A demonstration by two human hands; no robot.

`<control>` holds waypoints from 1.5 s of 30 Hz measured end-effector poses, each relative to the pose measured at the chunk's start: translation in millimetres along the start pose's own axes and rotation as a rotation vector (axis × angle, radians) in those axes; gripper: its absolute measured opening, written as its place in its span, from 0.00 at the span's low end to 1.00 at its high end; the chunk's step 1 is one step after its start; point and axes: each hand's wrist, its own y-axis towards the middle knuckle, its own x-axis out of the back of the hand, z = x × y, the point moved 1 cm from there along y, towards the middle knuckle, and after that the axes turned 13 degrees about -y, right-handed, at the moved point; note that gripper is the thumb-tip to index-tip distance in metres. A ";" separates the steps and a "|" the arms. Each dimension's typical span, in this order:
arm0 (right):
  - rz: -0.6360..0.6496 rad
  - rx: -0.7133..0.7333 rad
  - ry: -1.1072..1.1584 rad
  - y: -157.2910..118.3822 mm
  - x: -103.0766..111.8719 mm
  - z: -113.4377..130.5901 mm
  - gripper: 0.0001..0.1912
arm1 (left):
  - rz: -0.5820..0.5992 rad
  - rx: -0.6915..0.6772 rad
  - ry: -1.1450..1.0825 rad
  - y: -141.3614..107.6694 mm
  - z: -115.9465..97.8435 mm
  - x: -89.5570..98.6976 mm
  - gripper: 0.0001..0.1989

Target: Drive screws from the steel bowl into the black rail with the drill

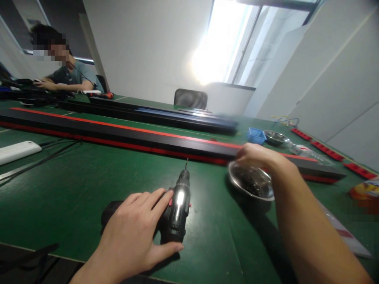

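A black cordless drill (179, 205) lies on its side on the green table, its thin bit pointing away from me. My left hand (136, 221) is wrapped over its handle, with the thumb behind the motor housing. Small dark pieces, probably screws, lie in a shiny metal bowl (248, 183) to the right. At the bowl's far rim is my right hand (256, 156), fingers curled downward and partly blurred; whatever they hold is hidden. Just beyond both hands, a long black bar with red edges (148, 138) crosses the table.
Behind lie more dark bars (154, 116). A blue bin (256, 135) and second metal bowl (276, 137) stand at right, near red strips (325, 150). A white power strip (20, 152) with cables lies left. A person (71, 75) sits at far left; a chair (191, 98) stands behind the table.
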 end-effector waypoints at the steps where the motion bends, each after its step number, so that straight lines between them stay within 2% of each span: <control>1: 0.007 0.047 0.006 -0.5 3.1 7.9 0.03 | 0.002 0.003 -0.001 0.3 -0.1 0.2 0.45; 2: -0.022 0.092 0.018 -0.6 5.7 18.1 0.04 | 0.001 0.005 -0.001 0.5 -0.1 0.2 0.45; 4: -0.158 0.152 0.078 0.3 6.4 43.6 0.05 | 0.001 0.009 0.000 0.6 -0.2 -0.4 0.44; 6: -0.255 0.205 0.216 1.8 -3.4 73.3 0.07 | 0.001 0.007 0.001 0.6 -0.3 -1.1 0.45; 9: -0.317 0.267 0.472 5.4 -36.4 114.1 0.14 | -0.001 0.002 0.000 0.6 0.4 -1.2 0.45; 12: -0.341 0.242 0.635 12.3 -74.7 137.1 0.11 | -0.006 0.000 -0.002 1.0 1.9 -1.0 0.44; 16: -0.350 0.133 0.744 21.9 -104.0 139.3 0.10 | 0.000 0.003 -0.007 1.1 0.5 -3.1 0.44; 19: -0.330 0.135 0.802 23.1 -108.3 136.0 0.12 | 0.014 0.019 -0.028 -1.4 -2.7 -1.5 0.45; 21: -0.317 0.176 0.798 20.9 -107.7 136.4 0.12 | 0.013 0.036 -0.075 -3.4 -0.8 6.5 0.43; 24: -0.350 0.231 0.736 16.8 -106.5 139.3 0.11 | -0.011 0.083 -0.233 -0.3 16.4 29.9 0.30; 26: -0.363 0.241 0.701 15.4 -106.2 140.8 0.10 | -0.104 0.185 -0.269 9.3 37.4 46.8 0.21; 27: -0.362 0.241 0.691 15.1 -106.0 141.2 0.10 | -0.086 0.246 -0.246 16.2 48.9 52.6 0.22; 29: -0.354 0.240 0.678 14.9 -105.4 141.4 0.10 | 0.131 0.336 -0.230 31.5 69.4 56.4 0.22; 31: -0.349 0.244 0.667 14.5 -104.5 141.2 0.10 | 0.277 0.344 -0.247 45.2 83.6 53.5 0.17; 33: -0.346 0.248 0.662 14.0 -103.9 141.1 0.11 | 0.375 0.337 -0.268 54.5 91.2 47.3 0.14; 37: -0.349 0.253 0.668 13.9 -104.2 141.5 0.10 | 0.452 0.306 -0.294 61.9 95.3 38.2 0.09; 40: -0.355 0.254 0.685 13.7 -104.1 141.7 0.10 | 0.491 0.277 -0.316 64.2 95.4 36.7 0.10; 45: -0.434 0.235 0.723 10.0 -101.7 141.5 0.09 | 0.491 0.262 -0.318 68.1 94.0 37.0 0.07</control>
